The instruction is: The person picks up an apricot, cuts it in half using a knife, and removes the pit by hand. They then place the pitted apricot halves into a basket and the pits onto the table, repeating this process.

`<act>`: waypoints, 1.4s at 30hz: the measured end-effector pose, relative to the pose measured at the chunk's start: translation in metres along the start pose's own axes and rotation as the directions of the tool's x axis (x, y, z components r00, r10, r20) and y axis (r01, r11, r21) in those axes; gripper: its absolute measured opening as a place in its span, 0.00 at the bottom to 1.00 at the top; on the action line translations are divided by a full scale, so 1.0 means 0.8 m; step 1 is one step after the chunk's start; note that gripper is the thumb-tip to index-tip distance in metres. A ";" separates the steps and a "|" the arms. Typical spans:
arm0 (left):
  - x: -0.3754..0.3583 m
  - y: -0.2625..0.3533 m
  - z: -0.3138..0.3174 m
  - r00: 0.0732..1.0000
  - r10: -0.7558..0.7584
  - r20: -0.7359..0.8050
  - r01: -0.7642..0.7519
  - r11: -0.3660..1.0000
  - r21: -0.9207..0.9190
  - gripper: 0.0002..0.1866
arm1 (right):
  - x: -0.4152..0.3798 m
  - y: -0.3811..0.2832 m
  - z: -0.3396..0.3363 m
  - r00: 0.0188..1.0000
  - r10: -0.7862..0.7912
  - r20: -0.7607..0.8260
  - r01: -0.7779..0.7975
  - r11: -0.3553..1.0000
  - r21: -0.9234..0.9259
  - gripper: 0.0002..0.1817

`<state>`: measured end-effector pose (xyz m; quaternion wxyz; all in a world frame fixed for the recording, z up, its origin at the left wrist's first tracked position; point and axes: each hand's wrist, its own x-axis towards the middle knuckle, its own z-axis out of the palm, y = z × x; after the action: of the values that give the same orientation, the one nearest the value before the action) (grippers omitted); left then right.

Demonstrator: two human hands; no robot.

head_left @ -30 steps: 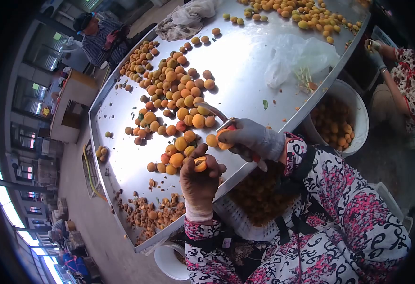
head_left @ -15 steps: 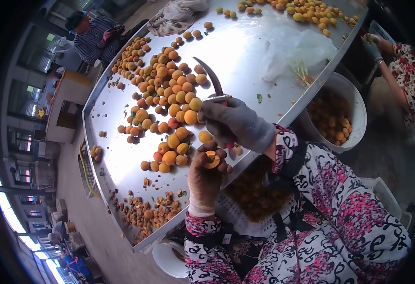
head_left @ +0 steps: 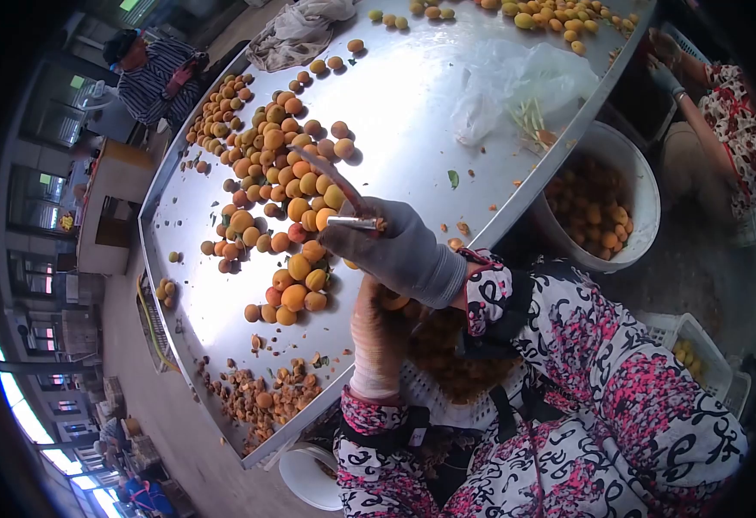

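My right hand point(head_left: 404, 250), in a grey glove, is wrapped round the handle of a curved knife point(head_left: 335, 180); its blade points to the upper left above the metal table point(head_left: 404, 104). Just below it, partly hidden behind the glove, my left hand point(head_left: 380, 332) has its fingers curled round a cut apricot point(head_left: 393, 302), of which only a bit of orange shows. The hands overlap at the table's near edge. Whole apricots point(head_left: 293, 298) lie in a heap left of the hands, and small brown pieces point(head_left: 266, 400) lie at the table's lower corner.
A white bucket of apricots point(head_left: 645, 203) stands right of the table, near a co-worker's arm point(head_left: 706, 129). Below my hands is a perforated crate point(head_left: 447, 410). Another white bucket point(head_left: 309, 479) stands at the bottom. A plastic bag point(head_left: 516, 86) lies on the table; a person point(head_left: 149, 82) is beyond.
My right hand with the knife has moved left and down, over my left hand's fingers, and now covers most of the cut apricot. The whole view has shifted slightly.
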<state>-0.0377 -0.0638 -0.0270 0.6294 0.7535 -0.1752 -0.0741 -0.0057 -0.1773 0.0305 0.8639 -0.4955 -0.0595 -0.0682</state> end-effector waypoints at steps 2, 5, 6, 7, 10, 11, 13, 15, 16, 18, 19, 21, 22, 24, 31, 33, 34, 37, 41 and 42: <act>-0.004 0.012 0.009 0.982 -0.178 -0.060 0.157 0.953 -0.261 0.22 | 0.001 0.008 0.001 0.998 -0.060 0.003 0.060 0.992 -0.114 0.16; -0.002 0.025 0.001 0.845 -0.534 0.038 0.423 0.622 -0.659 0.11 | 0.005 0.004 0.005 0.959 -0.281 -0.021 0.276 0.950 -0.145 0.08; 0.000 0.026 -0.004 0.730 -0.659 0.180 0.529 0.380 -0.758 0.13 | 0.007 -0.002 -0.005 0.994 -0.041 -0.104 0.052 0.993 0.102 0.10; 0.002 0.021 -0.006 0.731 -0.660 0.176 0.527 0.381 -0.760 0.13 | 0.009 -0.007 -0.012 0.969 0.215 -0.122 -0.160 0.922 0.354 0.14; 0.017 0.024 0.001 0.668 -0.680 0.301 0.481 0.086 -0.873 0.15 | 0.015 0.004 -0.015 0.932 0.342 -0.117 -0.246 0.837 0.488 0.19; 0.020 0.028 0.002 0.669 -0.680 0.301 0.479 0.085 -0.874 0.15 | 0.016 0.007 -0.017 0.911 0.386 -0.145 -0.256 0.805 0.535 0.20; 0.024 0.030 0.000 0.693 -0.668 0.270 0.476 0.142 -0.868 0.12 | 0.017 0.000 -0.015 0.922 0.339 -0.186 -0.220 0.855 0.469 0.18; 0.026 -0.011 -0.013 0.798 -0.516 0.311 0.470 0.209 -0.858 0.08 | 0.018 -0.008 -0.011 0.931 0.290 -0.220 -0.185 0.899 0.398 0.16; 0.029 -0.017 -0.018 0.873 -0.345 0.345 0.445 0.274 -0.852 0.12 | 0.019 -0.013 -0.008 0.944 0.164 -0.286 -0.093 0.965 0.247 0.13; 0.027 -0.012 -0.015 0.893 -0.436 0.113 0.357 0.532 -0.768 0.16 | 0.020 -0.012 -0.009 0.956 -0.014 -0.292 0.052 0.991 0.122 0.07; 0.025 -0.006 -0.015 0.882 -0.454 -0.126 0.298 0.745 -0.597 0.20 | 0.023 -0.007 -0.011 0.951 -0.053 -0.304 0.083 0.993 0.083 0.07; 0.022 0.025 -0.016 0.935 -0.286 -0.211 0.239 0.945 -0.223 0.22 | 0.018 -0.005 -0.019 0.974 -0.063 -0.216 0.045 0.995 -0.086 0.08; 0.023 0.006 -0.018 0.956 -0.144 -0.254 0.131 0.989 -0.068 0.22 | 0.018 -0.003 -0.021 0.976 -0.060 -0.208 0.043 0.996 -0.083 0.08; 0.020 -0.012 -0.023 0.960 0.003 -0.282 0.025 0.995 0.094 0.22 | 0.017 0.000 -0.024 0.975 -0.020 -0.222 -0.032 0.973 -0.227 0.10; -0.015 0.043 -0.034 0.895 -0.314 0.317 0.375 0.914 -0.155 0.18 | 0.018 0.004 -0.036 0.988 0.085 -0.129 -0.123 0.937 -0.327 0.13; -0.018 0.046 -0.042 0.926 -0.254 0.279 0.288 0.954 -0.086 0.19 | 0.013 0.001 -0.036 0.986 0.129 -0.105 -0.158 0.928 -0.338 0.13; -0.015 0.043 -0.050 0.959 -0.263 0.103 0.273 0.956 -0.103 0.21 | 0.010 0.000 -0.036 0.981 0.174 -0.089 -0.194 0.916 -0.351 0.13; 0.004 -0.025 -0.124 0.973 -0.012 -0.229 0.156 0.767 0.622 0.30 | 0.007 0.005 -0.038 0.978 0.206 -0.030 -0.200 0.891 -0.407 0.22; 0.015 -0.053 -0.157 0.927 -0.122 -0.354 0.374 0.246 0.894 0.30 | 0.006 0.004 -0.034 0.967 0.252 -0.019 -0.233 0.860 -0.453 0.23; 0.020 -0.053 -0.158 0.913 -0.191 -0.361 0.403 0.277 0.872 0.30 | 0.004 0.000 -0.031 0.968 0.249 -0.009 -0.225 0.860 -0.458 0.24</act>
<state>0.0262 0.0536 -0.0415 0.0715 0.9973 0.0180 -0.0063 -0.0014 -0.1990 0.0185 0.7237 -0.6890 -0.0024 0.0392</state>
